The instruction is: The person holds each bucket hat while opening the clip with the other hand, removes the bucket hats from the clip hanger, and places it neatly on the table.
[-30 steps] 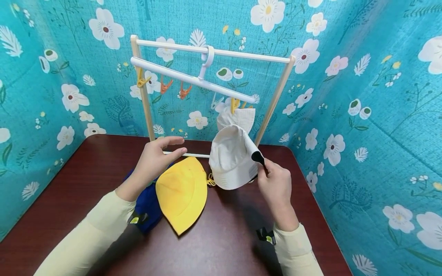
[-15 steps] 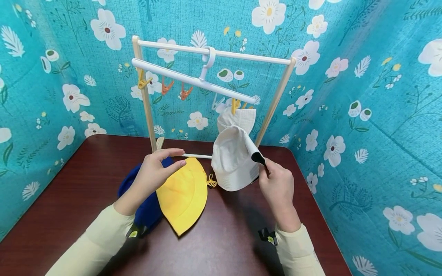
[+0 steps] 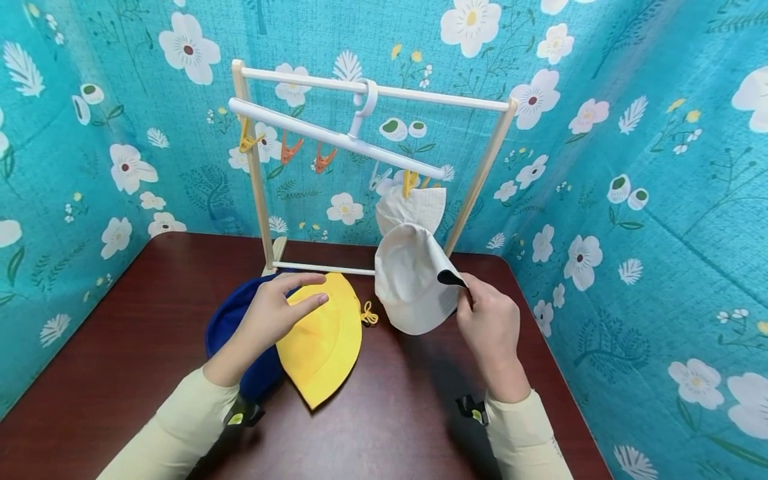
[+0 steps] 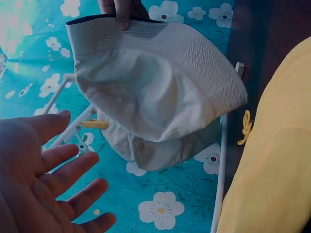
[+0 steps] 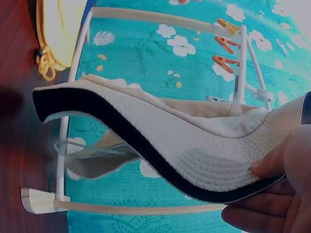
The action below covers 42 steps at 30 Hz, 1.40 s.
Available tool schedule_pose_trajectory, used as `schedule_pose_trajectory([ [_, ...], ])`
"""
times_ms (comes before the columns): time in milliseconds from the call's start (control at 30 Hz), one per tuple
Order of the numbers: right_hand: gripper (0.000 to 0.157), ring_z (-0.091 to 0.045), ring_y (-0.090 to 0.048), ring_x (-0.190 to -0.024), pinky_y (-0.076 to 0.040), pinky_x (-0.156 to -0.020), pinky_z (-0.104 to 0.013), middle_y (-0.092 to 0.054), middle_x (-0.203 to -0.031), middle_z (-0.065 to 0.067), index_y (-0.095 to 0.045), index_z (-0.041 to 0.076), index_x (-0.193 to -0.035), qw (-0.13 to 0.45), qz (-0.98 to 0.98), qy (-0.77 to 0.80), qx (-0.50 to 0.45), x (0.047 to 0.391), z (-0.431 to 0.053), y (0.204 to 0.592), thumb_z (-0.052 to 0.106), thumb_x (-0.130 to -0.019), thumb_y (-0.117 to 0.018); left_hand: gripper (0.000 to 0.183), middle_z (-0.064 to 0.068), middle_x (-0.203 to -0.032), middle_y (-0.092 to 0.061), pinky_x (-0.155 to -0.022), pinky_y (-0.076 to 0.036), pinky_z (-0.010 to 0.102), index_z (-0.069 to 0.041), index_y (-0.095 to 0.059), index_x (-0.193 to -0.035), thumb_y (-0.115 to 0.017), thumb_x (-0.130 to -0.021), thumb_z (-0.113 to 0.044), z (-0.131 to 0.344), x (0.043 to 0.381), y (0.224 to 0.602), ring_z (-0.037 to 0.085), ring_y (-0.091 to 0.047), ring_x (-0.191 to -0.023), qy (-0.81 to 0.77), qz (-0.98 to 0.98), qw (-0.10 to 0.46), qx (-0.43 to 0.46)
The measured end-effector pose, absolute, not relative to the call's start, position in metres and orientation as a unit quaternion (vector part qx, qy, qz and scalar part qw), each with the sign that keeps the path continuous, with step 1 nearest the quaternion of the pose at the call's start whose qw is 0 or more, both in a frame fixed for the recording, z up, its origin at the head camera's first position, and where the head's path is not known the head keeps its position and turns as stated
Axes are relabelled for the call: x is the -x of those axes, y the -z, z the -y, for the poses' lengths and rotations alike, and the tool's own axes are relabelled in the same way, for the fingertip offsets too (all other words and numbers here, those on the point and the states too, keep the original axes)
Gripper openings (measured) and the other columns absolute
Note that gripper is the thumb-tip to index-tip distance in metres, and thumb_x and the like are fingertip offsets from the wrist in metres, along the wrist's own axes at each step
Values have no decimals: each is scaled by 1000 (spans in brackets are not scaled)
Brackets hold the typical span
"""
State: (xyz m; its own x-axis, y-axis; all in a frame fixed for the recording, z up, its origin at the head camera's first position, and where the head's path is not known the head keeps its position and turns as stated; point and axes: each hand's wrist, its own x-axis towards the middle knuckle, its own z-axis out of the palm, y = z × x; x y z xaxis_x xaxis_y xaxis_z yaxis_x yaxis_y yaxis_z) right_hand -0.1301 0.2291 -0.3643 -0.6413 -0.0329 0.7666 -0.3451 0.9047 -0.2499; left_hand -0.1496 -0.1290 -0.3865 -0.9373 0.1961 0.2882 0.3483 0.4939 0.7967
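Observation:
My right hand (image 3: 492, 317) pinches the brim of a white bucket hat (image 3: 414, 287) with a black underside, holding it above the table. In the right wrist view, the thumb lies on the stitched brim (image 5: 209, 165) and the fingers are beneath it. Behind it, a second white hat (image 3: 431, 205) hangs from a yellow clip (image 3: 410, 181). My left hand (image 3: 270, 317) is over a yellow hat (image 3: 327, 340) with its thumb and fingers spread apart, holding nothing. A dark blue hat (image 3: 225, 323) lies partly under the yellow one and is partly hidden by the left arm.
A wooden rack (image 3: 489, 163) stands at the back of the dark red table (image 3: 372, 413). From its top rail hangs a slanted white hanger bar (image 3: 300, 127) with orange clips (image 3: 324, 160) and other clips. A flowered blue cloth (image 3: 198, 160) encloses the table.
My right hand has moved slightly to the right with the white bucket hat. The left hand has come down and a little to the right, its fingers still apart.

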Motion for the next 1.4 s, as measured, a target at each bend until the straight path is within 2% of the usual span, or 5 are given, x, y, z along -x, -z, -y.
schedule_pose_trajectory([
  [433,23,-29,-73,-67,-56,-51,-42,-78,-101,-16,-77,4,-116,442,875,-137,-144,136,-228,368,7,-93,-72,43,-4,-128,-70,-98,-55,49,-24,-73,-127,-73,-93,-50,126,150,392,21,-58,-129,478,858,73,172],
  [667,29,-31,-75,-74,-58,-54,-43,-77,-104,-18,-75,2,-119,440,878,-111,-151,150,-226,364,9,-92,-75,43,-2,-129,-70,-97,-55,49,-22,-73,-127,-73,-93,-49,127,149,391,21,-58,-130,478,860,61,169],
  [1000,23,-31,-70,-60,-54,-48,-42,-77,-96,-19,-74,-1,-117,475,865,-49,-156,182,-233,353,9,-98,-66,44,-3,-129,-70,-101,-53,52,-23,-72,-128,-72,-94,-50,132,152,391,23,-58,-131,469,868,50,156],
  [1200,23,-31,-73,-66,-58,-55,-41,-77,-98,-19,-73,-1,-117,478,860,-18,-176,194,-234,348,10,-98,-67,43,-4,-128,-70,-101,-52,51,-25,-72,-127,-71,-94,-52,137,155,393,21,-58,-131,472,865,56,157],
  [1400,26,-30,-75,-71,-61,-61,-41,-77,-100,-19,-73,-2,-118,481,848,-6,-222,184,-230,356,8,-94,-72,49,-3,-128,-71,-105,-48,55,-22,-71,-129,-69,-94,-56,144,157,388,22,-57,-132,480,862,60,149],
])
